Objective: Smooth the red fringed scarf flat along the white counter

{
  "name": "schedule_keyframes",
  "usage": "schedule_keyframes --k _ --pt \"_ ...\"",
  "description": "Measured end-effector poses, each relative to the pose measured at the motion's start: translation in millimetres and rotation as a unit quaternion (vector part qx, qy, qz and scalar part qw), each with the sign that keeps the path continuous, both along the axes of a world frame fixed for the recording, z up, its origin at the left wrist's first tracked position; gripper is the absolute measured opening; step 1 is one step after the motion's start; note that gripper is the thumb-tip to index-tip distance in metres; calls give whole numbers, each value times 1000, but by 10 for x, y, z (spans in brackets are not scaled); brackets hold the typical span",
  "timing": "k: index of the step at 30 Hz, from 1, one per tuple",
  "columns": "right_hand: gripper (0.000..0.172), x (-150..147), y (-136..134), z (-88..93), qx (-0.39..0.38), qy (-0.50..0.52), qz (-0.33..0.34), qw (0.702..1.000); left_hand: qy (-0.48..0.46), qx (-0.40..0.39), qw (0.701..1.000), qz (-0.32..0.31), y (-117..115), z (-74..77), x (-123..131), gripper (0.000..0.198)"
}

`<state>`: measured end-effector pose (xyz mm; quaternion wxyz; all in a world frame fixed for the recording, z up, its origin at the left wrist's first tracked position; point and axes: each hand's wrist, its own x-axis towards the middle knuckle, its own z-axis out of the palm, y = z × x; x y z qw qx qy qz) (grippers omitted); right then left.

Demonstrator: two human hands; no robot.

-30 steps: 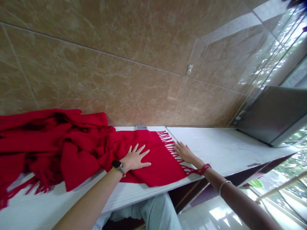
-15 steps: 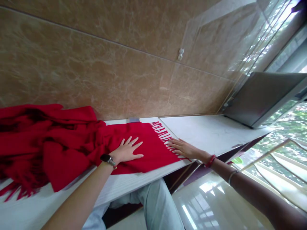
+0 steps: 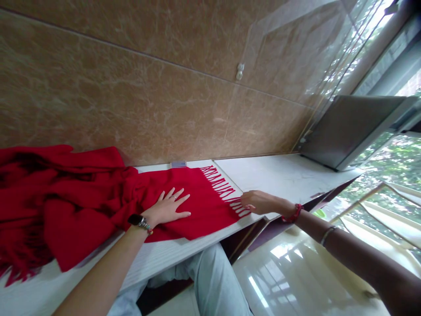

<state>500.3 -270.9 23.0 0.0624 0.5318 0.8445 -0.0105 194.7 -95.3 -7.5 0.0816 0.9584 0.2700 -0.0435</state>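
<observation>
A red scarf (image 3: pixel 204 215) lies on the white countertop (image 3: pixel 259 171), its right part spread flat and its left part heaped in loose folds. My left hand (image 3: pixel 168 210) rests palm down on the flat part, fingers spread, and holds nothing. At the right end, the scarf's fringe (image 3: pixel 221 186) fans out in thin strands over the counter. My right hand (image 3: pixel 259 202) is at the front corner of that fringe, its fingers curled in and closed on the strand ends. The fingertips are partly hidden.
A brown marbled tile wall (image 3: pixel 131 96) runs behind the counter. A small greyish flat object (image 3: pixel 178 164) lies between scarf and wall. A dark grey appliance (image 3: pixel 355 129) stands at the counter's far right end. A cream metal rack (image 3: pixel 378 210) is by the window.
My right hand has gone from fingers stretched flat over the fringe to curled at its front corner. My left hand stays flat on the scarf. The view has shifted slightly.
</observation>
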Motion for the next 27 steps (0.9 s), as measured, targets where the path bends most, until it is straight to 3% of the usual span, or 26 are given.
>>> schedule_keyframes --k 3,6,10,14,17,20,23,27 --pt "25 339 -52 12 16 -45 -71 996 -1 -5 1000 0 9 -5 -3 74" --pt "24 372 -96 80 44 -30 -103 993 -4 -10 1000 0 9 -6 -7 74" --pt "23 -22 -31 129 43 86 -35 995 -8 -8 1000 0 3 -6 -10 72" --pt "26 -304 227 32 48 130 9 990 -6 -3 1000 3 -2 -13 -12 74" --pt "25 -319 436 -78 74 163 -7 984 -6 1 1000 8 -7 -11 -17 75" --pt "20 -291 536 -156 50 183 29 981 -1 -4 1000 10 -9 -1 -21 76" --pt "22 -233 505 -180 40 183 37 982 4 -10 1000 9 -7 6 -20 77" --pt "27 11 366 -142 17 136 -20 990 -2 -9 1000 9 -3 2 -15 75"
